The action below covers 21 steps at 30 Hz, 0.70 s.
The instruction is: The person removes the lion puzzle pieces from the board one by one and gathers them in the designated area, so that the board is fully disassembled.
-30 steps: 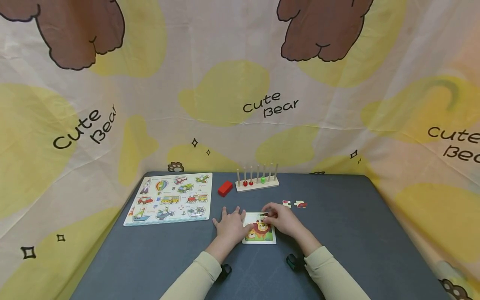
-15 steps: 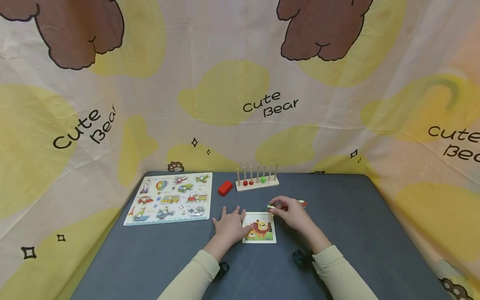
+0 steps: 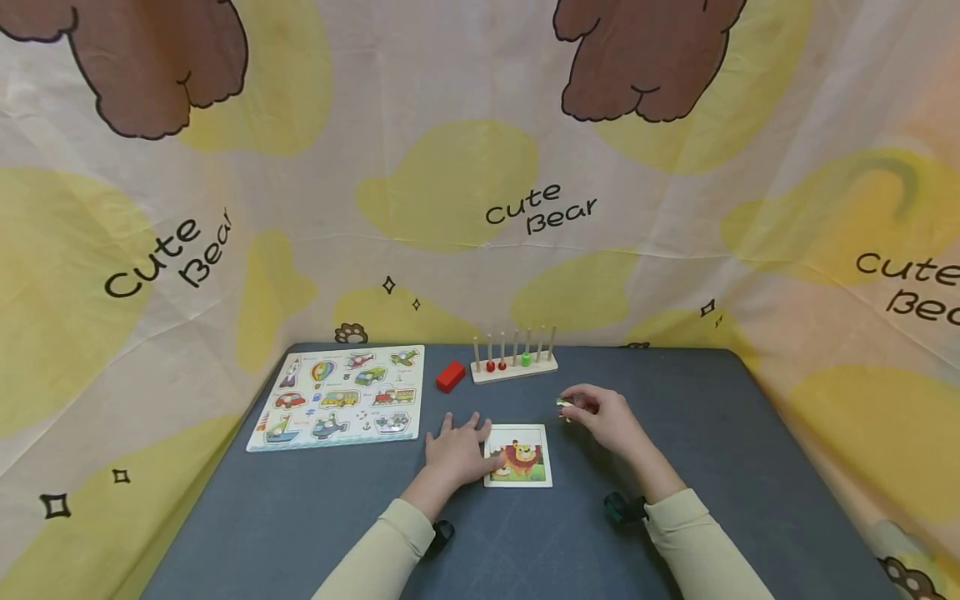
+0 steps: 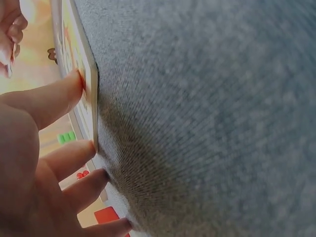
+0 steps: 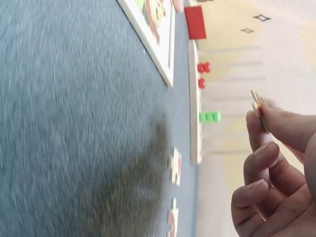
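My right hand (image 3: pixel 609 419) pinches a small puzzle piece (image 5: pixel 260 111) between thumb and index finger, raised above the table. My left hand (image 3: pixel 455 456) lies spread at the left side of a white-framed lion puzzle (image 3: pixel 536 432). Its thumb rests on the puzzle, and the index fingertip touches the frame edge in the left wrist view. Lion pieces fill the lower part of the frame; its upper part shows white. Two more puzzle pieces lie on the table in the right wrist view, a nearer one (image 5: pixel 176 167) and another (image 5: pixel 173 219); the right hand hides them in the head view.
A vehicle peg board (image 3: pixel 352 421) lies at the back left of the dark table (image 3: pixel 525 550). Behind the puzzle are a red block (image 3: pixel 451 377) and a wooden peg stand (image 3: pixel 517 371) with red and green beads. A patterned cloth hangs behind.
My right hand has lifted a puzzle piece off the top of the lion puzzle and carried it to the right, past the frame. The left hand has stayed nearly still.
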{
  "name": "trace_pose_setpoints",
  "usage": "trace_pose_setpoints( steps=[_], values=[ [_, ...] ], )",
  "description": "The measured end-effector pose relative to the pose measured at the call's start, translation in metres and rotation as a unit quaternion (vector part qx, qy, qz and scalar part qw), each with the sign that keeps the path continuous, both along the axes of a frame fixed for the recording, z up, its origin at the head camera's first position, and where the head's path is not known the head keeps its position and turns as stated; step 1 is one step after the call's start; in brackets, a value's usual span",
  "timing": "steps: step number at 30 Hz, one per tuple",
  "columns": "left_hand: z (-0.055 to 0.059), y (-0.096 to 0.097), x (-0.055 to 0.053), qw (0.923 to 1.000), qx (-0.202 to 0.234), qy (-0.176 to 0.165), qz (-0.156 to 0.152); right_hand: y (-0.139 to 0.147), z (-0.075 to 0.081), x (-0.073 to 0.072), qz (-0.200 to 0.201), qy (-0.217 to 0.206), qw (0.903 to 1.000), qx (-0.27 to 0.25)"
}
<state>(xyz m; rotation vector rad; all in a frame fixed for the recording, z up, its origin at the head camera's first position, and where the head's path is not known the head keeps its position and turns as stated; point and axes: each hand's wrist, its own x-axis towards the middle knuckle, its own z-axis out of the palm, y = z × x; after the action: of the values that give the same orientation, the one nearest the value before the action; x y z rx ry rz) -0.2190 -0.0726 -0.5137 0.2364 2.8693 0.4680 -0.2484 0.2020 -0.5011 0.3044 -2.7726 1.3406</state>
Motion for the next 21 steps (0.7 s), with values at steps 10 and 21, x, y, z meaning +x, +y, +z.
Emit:
trace_pose_setpoints(
  steps=[10,21],
  values=[
    [-0.002,-0.003,0.0,0.9999,-0.001,-0.01,-0.003,0.027,-0.003,-0.008,-0.03,-0.024,0.9993,0.002],
    [-0.004,-0.005,-0.003,0.9996,-0.01,-0.024,-0.012,0.054,-0.007,-0.014,-0.036,-0.018,0.999,0.021]
  ],
)
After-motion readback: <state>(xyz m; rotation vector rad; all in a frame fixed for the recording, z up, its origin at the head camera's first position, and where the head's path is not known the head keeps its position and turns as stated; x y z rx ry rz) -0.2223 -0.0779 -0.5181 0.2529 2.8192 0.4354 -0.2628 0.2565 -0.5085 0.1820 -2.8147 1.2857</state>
